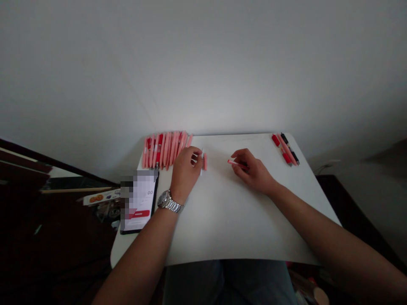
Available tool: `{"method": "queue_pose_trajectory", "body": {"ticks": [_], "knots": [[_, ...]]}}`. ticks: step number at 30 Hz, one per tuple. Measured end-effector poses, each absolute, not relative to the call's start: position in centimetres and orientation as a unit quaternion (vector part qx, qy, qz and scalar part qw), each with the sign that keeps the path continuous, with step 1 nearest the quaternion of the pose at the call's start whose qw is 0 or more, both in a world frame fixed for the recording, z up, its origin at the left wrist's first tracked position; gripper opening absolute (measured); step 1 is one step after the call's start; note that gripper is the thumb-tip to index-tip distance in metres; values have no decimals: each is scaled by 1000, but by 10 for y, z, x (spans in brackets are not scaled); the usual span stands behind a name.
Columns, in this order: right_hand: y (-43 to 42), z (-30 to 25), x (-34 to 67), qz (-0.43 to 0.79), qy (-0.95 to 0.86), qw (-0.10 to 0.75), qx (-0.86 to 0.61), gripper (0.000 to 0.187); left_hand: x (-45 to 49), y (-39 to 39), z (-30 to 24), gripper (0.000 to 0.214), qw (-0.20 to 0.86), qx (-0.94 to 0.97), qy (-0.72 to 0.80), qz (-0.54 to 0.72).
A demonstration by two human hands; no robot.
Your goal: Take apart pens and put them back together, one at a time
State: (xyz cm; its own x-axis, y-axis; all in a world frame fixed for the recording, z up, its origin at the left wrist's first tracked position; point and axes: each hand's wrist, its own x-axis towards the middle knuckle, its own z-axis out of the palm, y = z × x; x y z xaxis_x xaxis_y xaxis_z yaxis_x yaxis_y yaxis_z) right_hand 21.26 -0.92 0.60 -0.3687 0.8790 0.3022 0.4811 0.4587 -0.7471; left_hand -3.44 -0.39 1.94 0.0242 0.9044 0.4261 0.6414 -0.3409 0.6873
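My left hand (188, 166), with a metal watch on its wrist, is pinched around a thin pale stick (202, 151) that looks like a pen refill. Just right of those fingertips, a short pink tube-like pen piece (205, 162) lies on the white table. My right hand (252, 169) is closed on a red and pink pen part (234, 162), whose end points left out of the fingers. The rest of that part is hidden in the palm. A gap of table separates the two hands.
Many pink and red pens (165, 149) lie in a row at the back left of the table (222, 228). Several pens (285, 149) lie at the back right. A tablet or phone (140, 203) rests at the left edge. A wall (235, 67) stands behind.
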Motion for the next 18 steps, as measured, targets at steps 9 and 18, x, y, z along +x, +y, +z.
{"method": "queue_pose_trajectory", "body": {"ticks": [9, 18], "knots": [[-11, 10, 208, 275, -780, 351, -438, 19, -20, -15, 27, 14, 159, 784, 451, 395], [-13, 13, 205, 289, -800, 330, -409, 17, -14, -19, 27, 14, 194, 811, 418, 361]]}}
